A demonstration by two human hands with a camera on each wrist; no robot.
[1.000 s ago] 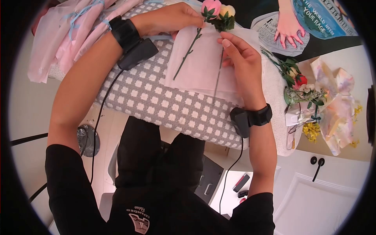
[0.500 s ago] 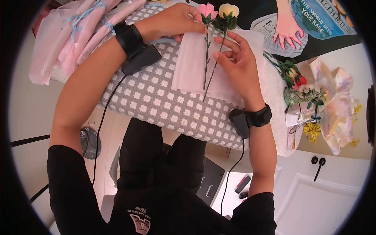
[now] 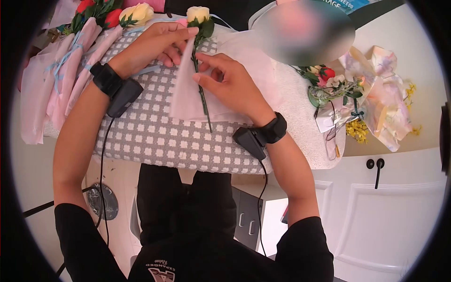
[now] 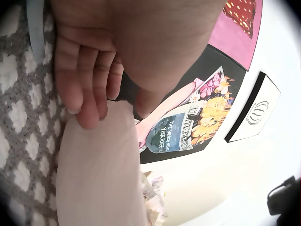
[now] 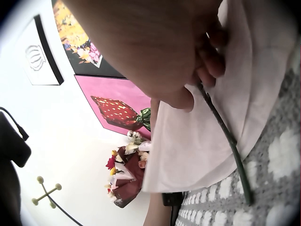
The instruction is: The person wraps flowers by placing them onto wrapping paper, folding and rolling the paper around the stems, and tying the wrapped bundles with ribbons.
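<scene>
A cream rose [image 3: 198, 14] with a long green stem [image 3: 202, 91] lies on a sheet of pale pink wrapping paper [image 3: 244, 44]. My left hand [image 3: 162, 44], beside the bloom, holds the paper's left edge, which is lifted toward the stems. A bit of pink petal shows behind that hand; the rest of that flower is hidden. With thumb and index finger my right hand [image 3: 232, 84] pinches the stem about midway. Below those fingers, the bare stem end [image 5: 242, 181] runs past the paper in the right wrist view.
Pink wrapped bouquets [image 3: 70, 77] tied with blue ribbon lie at the left, with red and cream roses at their tops. The grey-and-white checked cloth [image 3: 141, 136] covers the table. A glass vase of flowers [image 3: 322, 94] and floral wrapping [image 3: 385, 94] stand on the right.
The pink and cream roses were side by side in view; the pink one is now mostly hidden. My left hand has moved from the pink rose to the paper's edge, folding it inward.
</scene>
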